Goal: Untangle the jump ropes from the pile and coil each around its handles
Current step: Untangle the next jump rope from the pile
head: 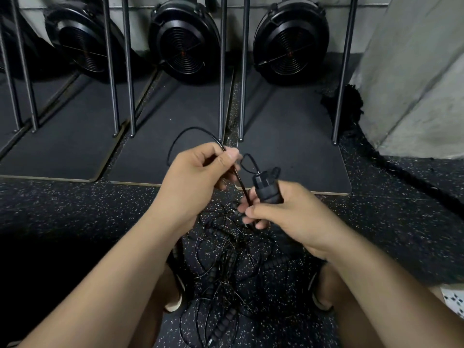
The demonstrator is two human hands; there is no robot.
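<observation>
My right hand (281,214) grips a pair of black ribbed jump-rope handles (266,189), their tops pointing up and away. My left hand (198,172) pinches the thin black rope (175,144) of that set; the rope arcs up in a loop beyond my fingers and runs down to the handles. Below both hands, between my feet, lies the tangled pile of black ropes (226,267) with several ribbed handles in it, one handle (223,325) near the bottom edge.
The floor is black speckled rubber (75,209). Ahead stand three rowing machines on end with round black fan housings (185,43) and steel rails (222,71) on dark mats. A concrete pillar (414,71) rises at the right, with a thick black battle rope (391,164) along its base.
</observation>
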